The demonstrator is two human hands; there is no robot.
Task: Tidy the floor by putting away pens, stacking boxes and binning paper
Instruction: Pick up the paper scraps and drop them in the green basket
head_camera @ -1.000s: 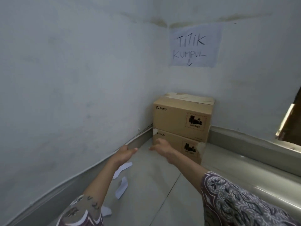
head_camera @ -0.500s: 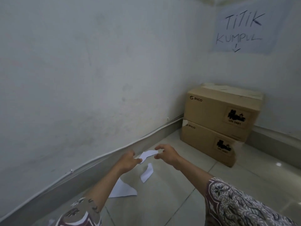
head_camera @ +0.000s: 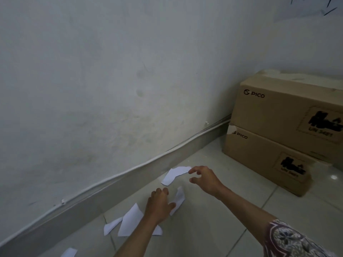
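A: Where were your hands at that moment?

B: Your right hand [head_camera: 205, 179] reached out over the floor tiles [head_camera: 213, 229], fingers loosely curved and spread, thumb and forefinger apart. The forefinger tip sat right at the far end of a torn paper scrap [head_camera: 175, 174], but you held nothing in it.

A: And the other one?

B: Your left hand [head_camera: 159, 204] was nearer, palm down, fingers relaxed and gripping nothing. Its thumb lay at the edge of a narrow paper strip [head_camera: 178, 200]; whether it touched, I could not tell.

A: What about the remaining paper?

B: A larger triangular piece [head_camera: 130, 220] lay just behind your left wrist, partly hidden by the forearm, with a smaller sliver [head_camera: 111, 226] beside it on the left. One more scrap [head_camera: 69, 252] lay at the near left edge of view.

A: And the boxes?

B: Two cardboard cartons stood stacked at the far right, the upper box [head_camera: 285, 110] resting on the lower box [head_camera: 267, 160], both against the wall [head_camera: 111, 89]. A white cable [head_camera: 130, 169] ran along the skirting.
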